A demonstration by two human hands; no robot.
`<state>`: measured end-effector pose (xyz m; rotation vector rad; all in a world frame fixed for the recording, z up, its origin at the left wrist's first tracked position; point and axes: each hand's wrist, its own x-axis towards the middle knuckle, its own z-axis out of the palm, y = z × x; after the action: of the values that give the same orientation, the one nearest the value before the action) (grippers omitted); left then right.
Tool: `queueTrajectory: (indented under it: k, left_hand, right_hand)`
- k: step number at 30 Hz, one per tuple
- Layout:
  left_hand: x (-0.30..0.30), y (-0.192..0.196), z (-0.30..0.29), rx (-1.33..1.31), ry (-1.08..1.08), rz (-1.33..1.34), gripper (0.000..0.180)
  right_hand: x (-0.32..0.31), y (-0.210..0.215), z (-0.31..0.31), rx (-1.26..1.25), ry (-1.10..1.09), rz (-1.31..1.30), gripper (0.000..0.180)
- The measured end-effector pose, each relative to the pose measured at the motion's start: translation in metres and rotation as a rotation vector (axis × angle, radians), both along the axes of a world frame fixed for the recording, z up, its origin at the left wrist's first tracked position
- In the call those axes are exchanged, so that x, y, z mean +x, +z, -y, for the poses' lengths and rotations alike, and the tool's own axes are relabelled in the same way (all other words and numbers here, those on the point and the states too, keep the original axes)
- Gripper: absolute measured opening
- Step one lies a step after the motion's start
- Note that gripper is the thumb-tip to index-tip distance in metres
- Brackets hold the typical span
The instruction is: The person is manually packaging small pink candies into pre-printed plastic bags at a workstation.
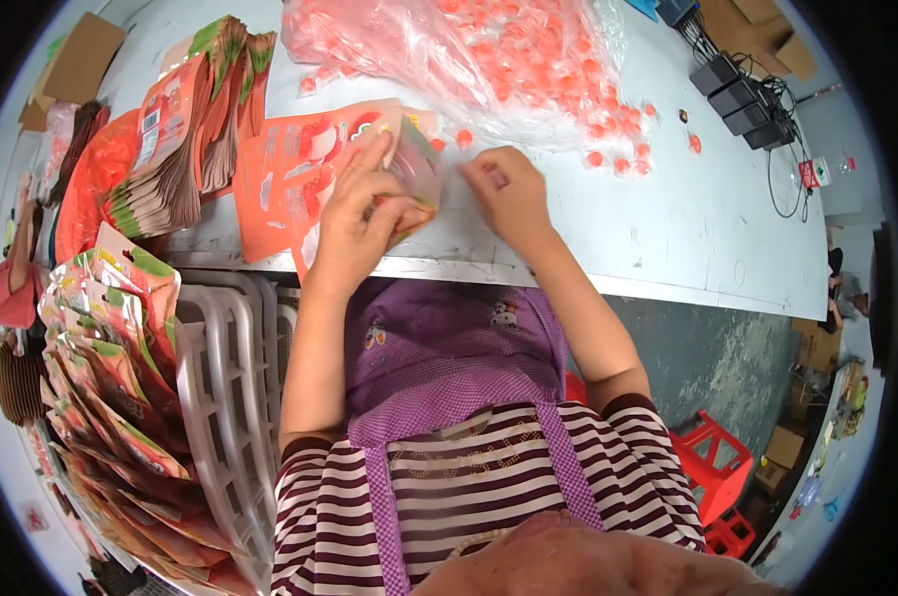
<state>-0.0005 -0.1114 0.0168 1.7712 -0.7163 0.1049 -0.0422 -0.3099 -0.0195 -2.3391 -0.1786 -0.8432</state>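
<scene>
Flat pouches (pixel 275 169) lie just left of the left grip (pixel 363 204), which pinches a raised pouch (pixel 418 167), seemingly being readied for filling. Rightward, the right grip (pixel 514 194) curls, contents unclear; next calls for heaped packets (pixel 578 89) beyond it.

Table (pixel 668 243), far middle: plastic bag (pixel 379 50), small packets (pixel 568 89) in and around it
Table, far right: power adapters (pixel 739 101)
Table, left: stacked pouches (pixel 176 114); flat pouches (pixel 265 189) right of them
Person's left: crate (pixel 208 343) holding more pouches (pixel 121 387)
Person's right: stool (pixel 724 484)
</scene>
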Motion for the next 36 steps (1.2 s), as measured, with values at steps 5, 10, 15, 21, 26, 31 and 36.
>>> queueTrajectory:
  k: [5, 10, 15, 21, 26, 31, 36]
  left_hand:
    - [-0.003, 0.002, 0.0, 0.185, -0.044, 0.148, 0.009]
    - [-0.005, 0.004, 0.005, 0.06, -0.026, 0.024, 0.009]
    - [-0.008, 0.01, 0.004, -0.142, -0.032, -0.139, 0.007]
    - [-0.007, 0.012, -0.005, 0.0, -0.113, -0.076, 0.007]
    - [-0.012, 0.012, -0.007, -0.025, -0.157, -0.212, 0.009]
    - [-0.018, 0.001, -0.016, -0.006, -0.125, -0.146, 0.01]
    - [-0.022, 0.01, -0.032, -0.495, -0.192, -0.237, 0.012]
  right_hand:
    - [0.004, 0.083, -0.025, 1.357, 0.009, -0.348, 0.022]
    - [0.02, 0.054, -0.052, 1.292, 0.179, -0.155, 0.018]
    - [0.022, 0.037, -0.052, 0.728, 0.194, -0.016, 0.016]
    - [0.019, 0.048, -0.049, 0.428, 0.272, -0.135, 0.017]
    - [0.026, 0.054, -0.055, 0.405, 0.227, -0.034, 0.032]
    - [0.016, 0.055, -0.059, -0.015, 0.325, -0.045, 0.048]
    - [0.015, 0.058, -0.045, 0.357, 0.405, -0.126, 0.056]
